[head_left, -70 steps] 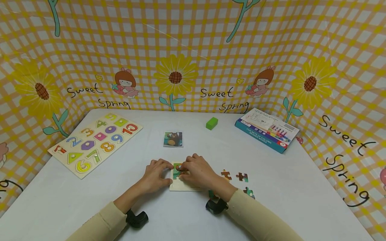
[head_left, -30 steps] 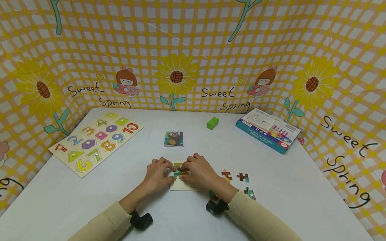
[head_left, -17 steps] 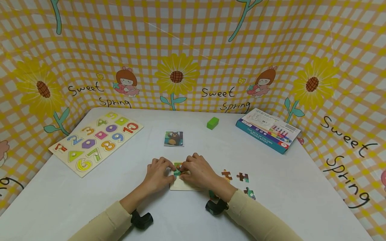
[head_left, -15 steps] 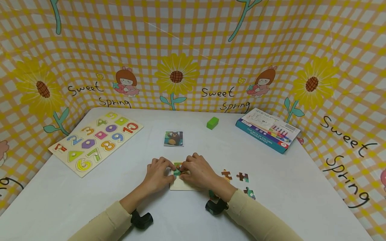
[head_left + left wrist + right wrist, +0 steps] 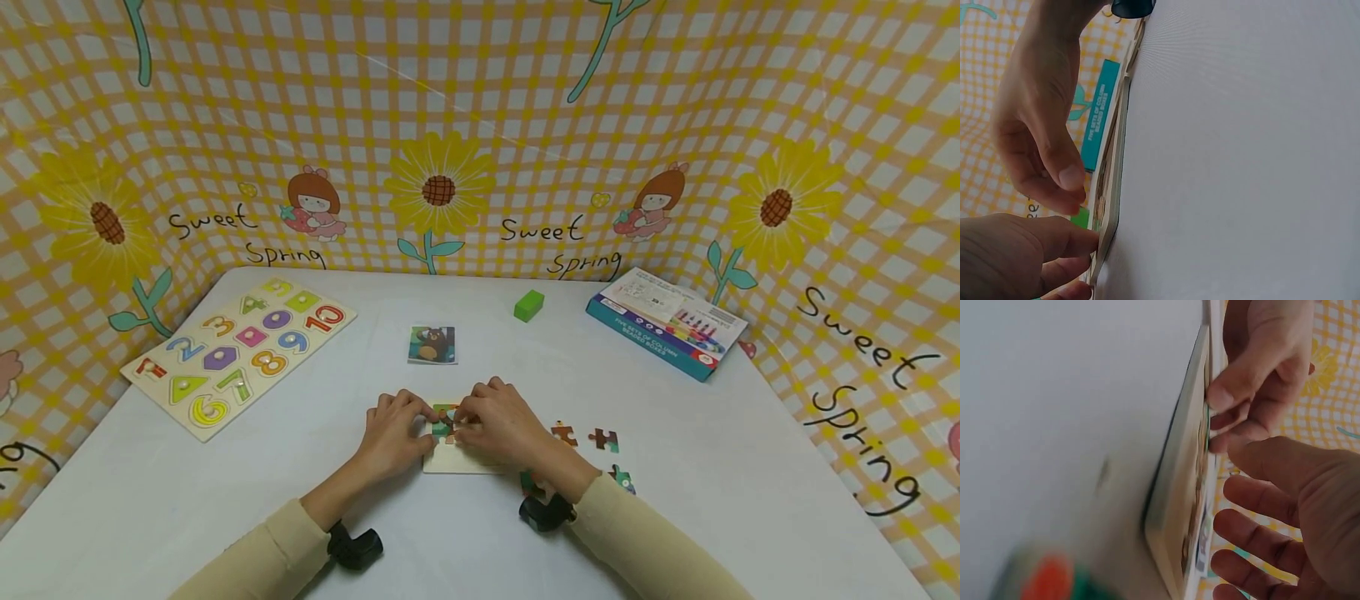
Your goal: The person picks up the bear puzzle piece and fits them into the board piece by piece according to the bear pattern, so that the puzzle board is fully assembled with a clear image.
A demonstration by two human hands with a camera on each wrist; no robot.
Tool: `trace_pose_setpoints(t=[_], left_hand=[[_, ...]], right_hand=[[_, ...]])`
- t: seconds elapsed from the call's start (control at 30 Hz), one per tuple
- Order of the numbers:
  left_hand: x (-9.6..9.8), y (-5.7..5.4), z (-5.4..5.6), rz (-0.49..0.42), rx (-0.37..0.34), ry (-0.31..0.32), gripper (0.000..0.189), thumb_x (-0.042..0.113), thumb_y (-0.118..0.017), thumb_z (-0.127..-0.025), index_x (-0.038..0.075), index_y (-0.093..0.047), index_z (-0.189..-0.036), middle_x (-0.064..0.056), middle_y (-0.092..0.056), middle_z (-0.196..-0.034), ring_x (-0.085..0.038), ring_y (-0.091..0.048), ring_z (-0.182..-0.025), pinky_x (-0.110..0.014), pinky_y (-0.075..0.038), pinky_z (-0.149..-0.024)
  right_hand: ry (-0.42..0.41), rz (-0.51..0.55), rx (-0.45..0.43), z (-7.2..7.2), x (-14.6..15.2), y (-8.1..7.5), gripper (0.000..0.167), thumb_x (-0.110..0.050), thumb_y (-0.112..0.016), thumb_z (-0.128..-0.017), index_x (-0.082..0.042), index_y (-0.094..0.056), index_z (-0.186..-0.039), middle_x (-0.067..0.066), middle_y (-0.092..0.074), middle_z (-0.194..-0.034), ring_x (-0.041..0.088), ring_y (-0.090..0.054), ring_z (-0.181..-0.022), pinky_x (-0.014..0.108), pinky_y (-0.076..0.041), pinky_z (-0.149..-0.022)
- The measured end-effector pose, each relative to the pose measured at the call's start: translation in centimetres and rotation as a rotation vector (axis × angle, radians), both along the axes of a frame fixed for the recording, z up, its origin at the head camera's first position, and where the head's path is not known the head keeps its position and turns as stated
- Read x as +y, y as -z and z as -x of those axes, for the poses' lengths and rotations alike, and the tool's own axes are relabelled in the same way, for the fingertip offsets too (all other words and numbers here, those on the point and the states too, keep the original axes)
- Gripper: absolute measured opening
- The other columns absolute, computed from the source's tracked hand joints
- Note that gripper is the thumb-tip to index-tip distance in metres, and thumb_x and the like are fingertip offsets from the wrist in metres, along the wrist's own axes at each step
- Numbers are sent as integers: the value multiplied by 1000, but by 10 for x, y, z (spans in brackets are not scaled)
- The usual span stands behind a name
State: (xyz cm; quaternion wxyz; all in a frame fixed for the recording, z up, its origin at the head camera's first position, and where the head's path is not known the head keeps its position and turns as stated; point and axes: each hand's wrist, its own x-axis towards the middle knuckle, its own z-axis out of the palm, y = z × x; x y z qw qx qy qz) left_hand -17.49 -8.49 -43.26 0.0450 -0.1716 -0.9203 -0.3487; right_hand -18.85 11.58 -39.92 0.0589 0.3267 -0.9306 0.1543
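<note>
A small wooden jigsaw board (image 5: 450, 462) lies on the table with picture pieces (image 5: 444, 425) in its upper left part. My left hand (image 5: 392, 433) holds the board's left side, thumb and fingertips curved at the edge; in the left wrist view its fingertips meet the board. My right hand (image 5: 498, 423) is over the board's right part, hiding much of it. The right wrist view shows the fingers (image 5: 1254, 534) of that hand apart and loosely bent, with nothing between them. Loose jigsaw pieces (image 5: 604, 440) lie right of the board, some partly behind the right forearm.
A card with a bear picture (image 5: 432, 344) lies beyond the board. A number peg board (image 5: 240, 358) stands at the left. A green block (image 5: 528, 306) and a flat box (image 5: 666, 323) are toward the back right. Checked cloth (image 5: 438, 83) surrounds the table.
My right hand has drawn slightly right, off the pieces in the board, so more of the picture shows. My left hand slid slightly right earlier and has since stayed at the board's edge.
</note>
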Motion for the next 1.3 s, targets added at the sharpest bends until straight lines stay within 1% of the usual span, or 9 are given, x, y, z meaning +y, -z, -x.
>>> trace_pose_setpoints(t=[0.17, 0.33, 0.43, 0.67, 0.83, 0.93, 1.1, 1.3], left_hand=[[1, 0, 0, -7, -1, -2, 17, 9, -71, -75, 14, -67, -91, -2, -54, -101, -29, -42, -102, -51, -29, -84], [2, 0, -1, -12, -5, -7, 18, 9, -71, -74, 14, -68, -91, -2, -54, -102, -30, -41, -102, -51, -29, -84], [2, 0, -1, -14, -10, -11, 18, 10, -72, -74, 14, -68, -92, -2, -54, -102, -30, -41, -103, -51, -29, -84], [2, 0, -2, -17, -11, -10, 19, 12, -73, -75, 15, -69, -93, -2, -54, -103, -30, -41, -103, -51, -29, -84], [1, 1, -1, -19, -10, -5, 19, 11, -74, -76, 14, -69, -94, -3, -54, -103, -30, -41, -103, -51, -29, -84], [1, 1, -2, -17, -10, -4, 19, 10, -74, -76, 14, -69, -94, -3, -55, -103, -30, -41, -102, -51, -29, -84], [1, 1, -2, -24, -12, -4, 19, 10, -74, -76, 14, -69, -94, -3, -54, -103, -29, -41, -102, -51, -28, -84], [1, 0, -2, -33, -16, -5, 16, 10, -73, -76, 14, -68, -91, -2, -55, -102, -29, -41, -102, -51, -28, -84]], right_hand=[[49, 8, -8, -2, 15, -5, 15, -26, -79, -79, -16, -75, -89, -3, -60, -87, 17, -45, -81, 36, -38, -74], [124, 11, -77, -6, 36, -10, 18, -26, -79, -79, -16, -75, -92, -1, -61, -91, 19, -45, -87, 38, -38, -79], [148, 13, -97, -8, 52, -11, 21, -26, -79, -79, -14, -75, -96, -1, -61, -93, 19, -45, -89, 38, -38, -79], [159, 44, -120, -12, 88, -11, 25, -22, -78, -79, -9, -73, -100, 2, -62, -96, 21, -45, -90, 39, -37, -77], [194, 35, -128, -14, 107, -9, 26, -21, -79, -79, -8, -73, -101, 3, -62, -96, 22, -46, -91, 41, -38, -78], [204, 16, -121, -16, 117, -7, 26, -22, -78, -79, -9, -73, -101, 2, -62, -96, 24, -47, -92, 42, -39, -78], [198, 33, -140, -18, 129, -6, 27, -25, -77, -81, -11, -72, -104, 1, -62, -97, 23, -46, -92, 41, -38, -75], [179, 43, -145, -20, 138, -2, 26, -22, -77, -81, -11, -72, -104, 1, -61, -98, 21, -45, -90, 39, -37, -74]])
